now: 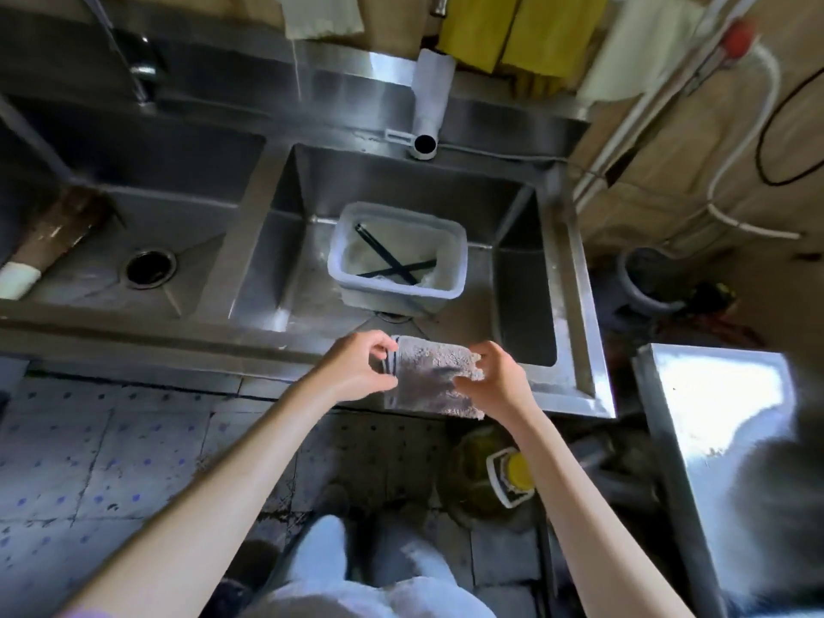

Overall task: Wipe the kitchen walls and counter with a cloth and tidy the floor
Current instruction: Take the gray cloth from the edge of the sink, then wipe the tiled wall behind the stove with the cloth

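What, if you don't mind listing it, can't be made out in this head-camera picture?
- Right basin's drain: the plastic tub covers most of it.
- Bottle on the floor: the right forearm crosses it.
- Cloth edges: pinched under the left hand and right hand.
- Right side: blurred glare.

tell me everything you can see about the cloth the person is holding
The cloth is a small greyish-brown rag with a fuzzy, terry-like surface and dark stripes along its left edge. It looks folded and hangs flat, held up over the front rim of the right sink basin. The left hand pinches its striped left edge, and the right hand grips its right edge. Its lower edge hangs free in front of the sink's front.
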The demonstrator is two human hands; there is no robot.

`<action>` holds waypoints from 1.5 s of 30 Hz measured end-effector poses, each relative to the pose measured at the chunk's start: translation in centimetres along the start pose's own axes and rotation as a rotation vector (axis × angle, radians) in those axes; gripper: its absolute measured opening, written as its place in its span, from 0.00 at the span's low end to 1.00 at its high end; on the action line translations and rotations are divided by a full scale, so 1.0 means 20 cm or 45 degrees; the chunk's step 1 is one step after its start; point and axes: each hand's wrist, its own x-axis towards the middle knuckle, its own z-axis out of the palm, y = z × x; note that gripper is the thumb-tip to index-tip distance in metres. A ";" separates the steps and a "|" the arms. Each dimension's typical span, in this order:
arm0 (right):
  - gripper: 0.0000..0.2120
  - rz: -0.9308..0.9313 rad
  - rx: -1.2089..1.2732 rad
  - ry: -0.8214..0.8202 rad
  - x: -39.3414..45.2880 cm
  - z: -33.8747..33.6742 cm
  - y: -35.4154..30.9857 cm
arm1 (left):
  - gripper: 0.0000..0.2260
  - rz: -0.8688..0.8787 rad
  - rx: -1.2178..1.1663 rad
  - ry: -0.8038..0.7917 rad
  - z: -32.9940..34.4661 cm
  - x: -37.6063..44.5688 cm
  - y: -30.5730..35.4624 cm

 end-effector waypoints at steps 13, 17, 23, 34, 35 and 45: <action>0.23 0.009 -0.091 -0.151 0.15 0.02 0.05 | 0.18 -0.204 0.161 -0.020 0.10 0.14 0.06; 0.20 -0.099 -0.060 -0.120 0.15 -0.01 0.07 | 0.12 -0.158 0.105 -0.004 0.12 0.16 0.09; 0.20 -0.119 0.027 -0.307 0.18 -0.07 0.09 | 0.15 -0.041 0.037 -0.049 0.08 0.18 0.18; 0.24 0.177 0.396 0.067 -0.05 -0.13 0.13 | 0.20 0.209 0.187 -0.305 0.08 0.26 0.32; 0.25 0.209 0.453 0.135 -0.08 -0.13 0.14 | 0.19 0.272 0.190 -0.307 0.08 0.27 0.35; 0.29 0.563 0.589 0.656 -0.57 -0.11 0.21 | 0.19 0.771 0.369 -0.598 0.25 0.23 0.59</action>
